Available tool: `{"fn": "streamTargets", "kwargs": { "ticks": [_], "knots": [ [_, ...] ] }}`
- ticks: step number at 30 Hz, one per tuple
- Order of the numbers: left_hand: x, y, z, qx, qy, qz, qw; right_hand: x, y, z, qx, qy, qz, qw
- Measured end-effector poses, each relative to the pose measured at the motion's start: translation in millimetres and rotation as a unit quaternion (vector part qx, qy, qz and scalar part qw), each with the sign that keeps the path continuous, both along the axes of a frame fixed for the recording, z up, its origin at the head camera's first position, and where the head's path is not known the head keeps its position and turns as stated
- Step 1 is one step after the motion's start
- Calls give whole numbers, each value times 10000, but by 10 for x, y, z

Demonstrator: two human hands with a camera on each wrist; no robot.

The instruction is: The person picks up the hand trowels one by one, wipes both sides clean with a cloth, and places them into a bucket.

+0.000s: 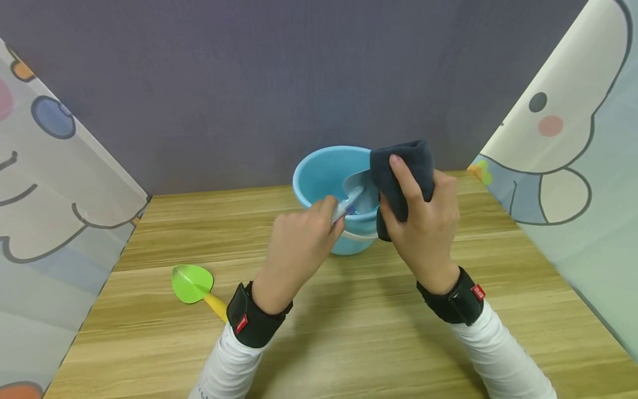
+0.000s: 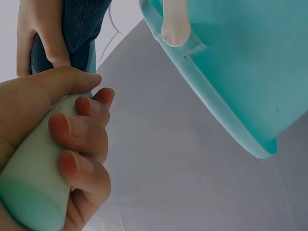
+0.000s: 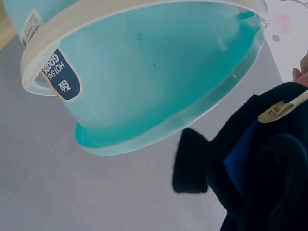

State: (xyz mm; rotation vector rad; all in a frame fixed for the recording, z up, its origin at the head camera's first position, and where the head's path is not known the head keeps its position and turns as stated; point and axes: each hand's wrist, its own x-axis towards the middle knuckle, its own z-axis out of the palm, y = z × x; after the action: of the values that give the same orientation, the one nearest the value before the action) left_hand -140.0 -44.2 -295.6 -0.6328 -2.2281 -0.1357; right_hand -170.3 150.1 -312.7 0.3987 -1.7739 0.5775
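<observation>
My left hand [image 1: 298,239] grips the pale handle of a light blue toy shovel [image 1: 354,194] above the near rim of a blue bucket [image 1: 319,173]. In the left wrist view the fingers wrap round that handle [image 2: 33,159], whose end is green. A folded dark navy cloth [image 1: 405,169] is in my right hand [image 1: 427,230], pinched between thumb and fingers. The cloth lies against the shovel's blade and covers part of it. In the right wrist view the cloth [image 3: 269,144] shows a brighter blue inner side.
A green toy shovel [image 1: 191,284] with a yellow handle lies on the wooden table [image 1: 379,343] at the left, partly behind the left wrist. Behind the bucket stands a dark grey panel [image 1: 224,100]. Cartoon-printed sheets [image 1: 563,166] flank the table.
</observation>
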Motion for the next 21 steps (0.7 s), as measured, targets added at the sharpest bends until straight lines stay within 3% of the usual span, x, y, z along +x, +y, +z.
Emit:
{"fn": "streamTargets", "kwargs": {
  "ticks": [9,21],
  "knots": [
    [-29,-87,8,-60,-116,232,9996,-2,19,20,-76,-421,-106,9990],
    [-79,-145,22,192,-630,201,9976,9,49,27,-66,-721,-95,9973]
  ]
}}
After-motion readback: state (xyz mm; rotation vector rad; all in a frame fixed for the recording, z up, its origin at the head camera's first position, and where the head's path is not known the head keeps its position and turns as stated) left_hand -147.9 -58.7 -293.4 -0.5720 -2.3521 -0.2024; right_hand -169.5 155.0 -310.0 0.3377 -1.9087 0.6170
